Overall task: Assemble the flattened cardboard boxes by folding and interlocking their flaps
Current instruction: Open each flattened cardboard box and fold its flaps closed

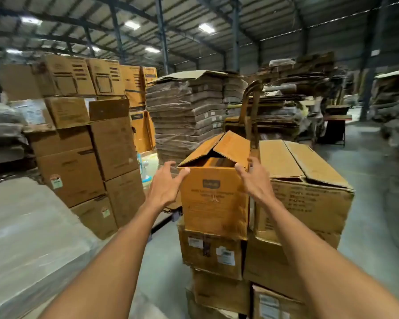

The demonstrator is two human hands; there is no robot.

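Both forearms reach up from the lower frame. The left hand [165,183], fingers spread, sets its thumb at the upper-left corner of the orange box [213,203], which sits at frame centre atop a stack [212,252]. The right hand [253,179] pinches its upper-right corner. Likely light but bendy: hold the corners, then press the tented flaps [230,146].

There is one view, from a camera on the person's head. It faces forward and only a little down. Both forearms come in from the bottom edge and lead to the left hand [164,183] and the right hand [253,180] at the box [214,199] in the middle, at arm's reach from the lens. The lens is wide: it takes in the roof [194,10] at the top, the floor [366,180] below and far stacks [187,116] behind. Straight lines bend near the edges.
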